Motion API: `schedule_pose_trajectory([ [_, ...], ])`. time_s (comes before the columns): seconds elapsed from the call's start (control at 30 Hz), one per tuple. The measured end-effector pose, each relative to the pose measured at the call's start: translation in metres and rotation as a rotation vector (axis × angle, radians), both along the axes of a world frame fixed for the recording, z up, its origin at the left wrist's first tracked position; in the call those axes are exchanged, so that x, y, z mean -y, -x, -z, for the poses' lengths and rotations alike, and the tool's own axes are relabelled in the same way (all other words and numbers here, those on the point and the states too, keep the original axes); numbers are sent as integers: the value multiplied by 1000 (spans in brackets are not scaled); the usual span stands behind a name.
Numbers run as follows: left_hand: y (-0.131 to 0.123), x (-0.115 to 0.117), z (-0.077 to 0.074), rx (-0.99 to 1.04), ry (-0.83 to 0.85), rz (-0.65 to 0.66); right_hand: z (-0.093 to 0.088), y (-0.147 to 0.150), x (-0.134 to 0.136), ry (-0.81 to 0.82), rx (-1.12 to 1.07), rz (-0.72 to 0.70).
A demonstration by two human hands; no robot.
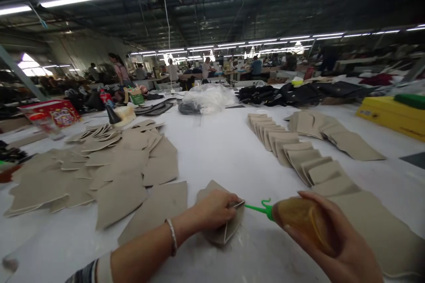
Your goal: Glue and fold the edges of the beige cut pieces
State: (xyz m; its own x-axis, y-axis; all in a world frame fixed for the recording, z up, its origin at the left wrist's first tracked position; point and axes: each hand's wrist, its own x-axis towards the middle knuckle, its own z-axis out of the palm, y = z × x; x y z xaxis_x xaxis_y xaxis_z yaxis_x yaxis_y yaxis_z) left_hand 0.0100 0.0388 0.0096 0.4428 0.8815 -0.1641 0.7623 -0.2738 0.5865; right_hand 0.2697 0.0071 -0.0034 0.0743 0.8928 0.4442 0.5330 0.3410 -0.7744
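Observation:
My left hand [217, 208] is closed on a folded beige fabric piece [234, 225], pinching it near its upper right corner. The piece rests on the white table, its edges standing slightly apart. In my right hand [348, 239] lies a squeeze glue bottle [303, 221] with amber contents, my fingers wrapped round it. Its thin green nozzle [259, 208] points left, with the tip at the corner of the folded piece. A flat beige piece [159, 208] lies partly behind my left forearm.
Loose beige pieces [122, 163] are heaped on the left. On the right runs an overlapping row of folded pieces [299, 154], with more pieces [335, 132] behind it. A yellow box [392, 115] and clear plastic [207, 99] stand further back. People work in the distance.

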Motion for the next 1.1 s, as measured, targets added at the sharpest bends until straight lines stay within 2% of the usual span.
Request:
schedule_pose_trajectory([
  [0.13, -1, 1, 1, -15, -29, 17, -3, 9, 0, -71, 216, -100],
  [0.33, -1, 0, 3, 2, -50, 17, -6, 20, -2, -157, 316, -161],
  [0.53, -1, 2, 4, -23, -65, 31, -8, 21, 3, -152, 347, -203],
  [0.73, -3, 4, 2, -63, -71, 22, -6, 17, 0, -118, 300, -133],
  [1.1, -5, 6, 1, -110, -87, 36, -1, 11, -3, -108, 268, -144],
])
